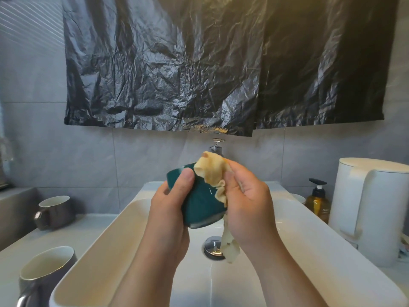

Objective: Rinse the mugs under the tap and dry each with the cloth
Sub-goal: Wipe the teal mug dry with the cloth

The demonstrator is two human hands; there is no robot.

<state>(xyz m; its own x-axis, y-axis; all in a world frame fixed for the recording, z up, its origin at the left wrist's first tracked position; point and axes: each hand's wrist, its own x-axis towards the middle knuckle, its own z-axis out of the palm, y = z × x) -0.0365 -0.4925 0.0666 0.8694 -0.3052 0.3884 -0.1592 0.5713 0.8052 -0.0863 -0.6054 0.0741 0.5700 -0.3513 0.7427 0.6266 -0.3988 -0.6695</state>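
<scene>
Over the white sink my left hand grips a dark green mug, tilted with its base toward me. My right hand holds a yellow cloth pressed against the mug's right side; a strip of the cloth hangs down toward the drain. The tap stands behind the mug, partly hidden. Two grey mugs wait on the left counter: one at the back, one near the front corner.
A white electric kettle and an amber pump bottle stand on the right counter. Black plastic sheeting hangs on the tiled wall above the tap.
</scene>
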